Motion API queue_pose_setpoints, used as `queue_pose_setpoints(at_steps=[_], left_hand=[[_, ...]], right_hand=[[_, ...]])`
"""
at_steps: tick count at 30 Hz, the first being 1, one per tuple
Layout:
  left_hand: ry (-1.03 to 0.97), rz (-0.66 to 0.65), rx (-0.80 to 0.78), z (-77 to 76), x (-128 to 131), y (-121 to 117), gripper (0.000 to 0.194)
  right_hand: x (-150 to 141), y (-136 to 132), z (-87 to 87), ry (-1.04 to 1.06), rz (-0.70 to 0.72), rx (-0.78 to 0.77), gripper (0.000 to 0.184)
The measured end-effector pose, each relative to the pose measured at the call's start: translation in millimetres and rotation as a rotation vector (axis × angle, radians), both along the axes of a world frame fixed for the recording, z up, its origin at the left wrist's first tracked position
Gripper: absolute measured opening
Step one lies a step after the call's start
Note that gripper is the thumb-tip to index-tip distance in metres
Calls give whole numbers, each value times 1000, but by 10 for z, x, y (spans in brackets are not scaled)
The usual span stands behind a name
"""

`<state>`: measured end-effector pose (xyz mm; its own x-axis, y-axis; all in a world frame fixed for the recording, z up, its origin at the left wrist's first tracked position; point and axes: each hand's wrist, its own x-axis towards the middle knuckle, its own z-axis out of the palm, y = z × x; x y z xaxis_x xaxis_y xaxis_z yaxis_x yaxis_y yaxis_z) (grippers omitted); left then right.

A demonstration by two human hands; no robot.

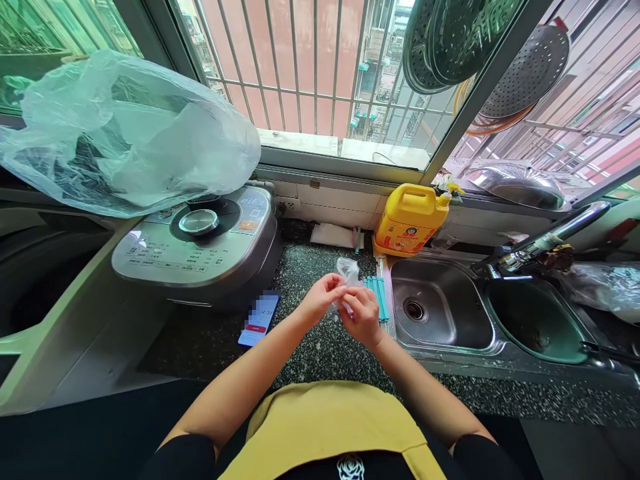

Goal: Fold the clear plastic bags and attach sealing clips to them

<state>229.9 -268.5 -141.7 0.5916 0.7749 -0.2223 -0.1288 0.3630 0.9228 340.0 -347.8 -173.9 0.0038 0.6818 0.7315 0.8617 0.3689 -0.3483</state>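
Plastic film (pixel 349 269), crumpled and translucent, is pinched by the left hand (pixel 323 300) and right hand (pixel 362 316) above the speckled table (pixel 310 363), near teal sticks (pixel 382 297) beside the sink (pixel 453 320).

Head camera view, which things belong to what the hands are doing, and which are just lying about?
In use:
clear plastic, at the fingertips of the left hand and right hand

Lying about:
phone
yellow jug
countertop appliance
large plastic bag
turquoise strips, though possibly related
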Motion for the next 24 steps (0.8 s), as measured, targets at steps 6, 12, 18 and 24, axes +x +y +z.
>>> queue_pose_setpoints(at_steps=[6, 12, 18, 24], left_hand=[[249, -156, 408, 109, -281, 90, 10], [382, -340, 711, 321, -435, 160, 9], [437, -436, 772, 458, -574, 269, 10], [462, -367, 772, 403, -648, 340, 18]], right_hand=[[318, -38, 408, 55, 57, 22, 27], [548, 221, 808, -411, 336, -242, 38], [610, 349, 901, -480, 381, -393, 5], [605, 297, 933, -214, 457, -323, 12]])
